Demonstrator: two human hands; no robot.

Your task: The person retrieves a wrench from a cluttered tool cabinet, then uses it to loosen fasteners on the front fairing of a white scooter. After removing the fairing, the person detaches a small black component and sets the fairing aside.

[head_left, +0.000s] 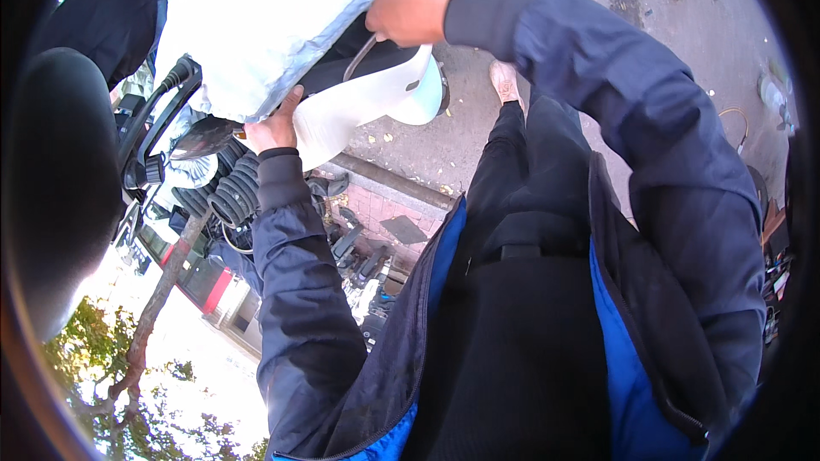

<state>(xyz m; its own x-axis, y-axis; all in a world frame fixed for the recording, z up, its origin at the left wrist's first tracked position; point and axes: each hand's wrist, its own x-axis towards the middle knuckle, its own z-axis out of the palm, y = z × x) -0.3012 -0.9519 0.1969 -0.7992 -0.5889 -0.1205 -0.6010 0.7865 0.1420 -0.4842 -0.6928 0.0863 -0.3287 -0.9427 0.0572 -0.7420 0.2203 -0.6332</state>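
Observation:
A large white padded cover [248, 13] drapes over the upper left of the view. My left hand [272, 126] is closed at its lower edge, thumb pointing up. My right hand [408, 8] is closed higher along that edge, on the upper end of a thin curved grey-brown strip [359, 60]. Beneath the cover lies a dark surface, beside a curved white plastic panel [325, 115] with a small dark slot and a pale blue-tinted end.
A black padded shape [64, 188] and black handlebar-like part [137, 145] are on the left. Stacked tyres [231, 196] stand below. My shoe [504, 81] rests on grey pavement [615, 8] with fallen leaves; a kerb [393, 181] borders pink paving. A tree [149, 324] is at lower left.

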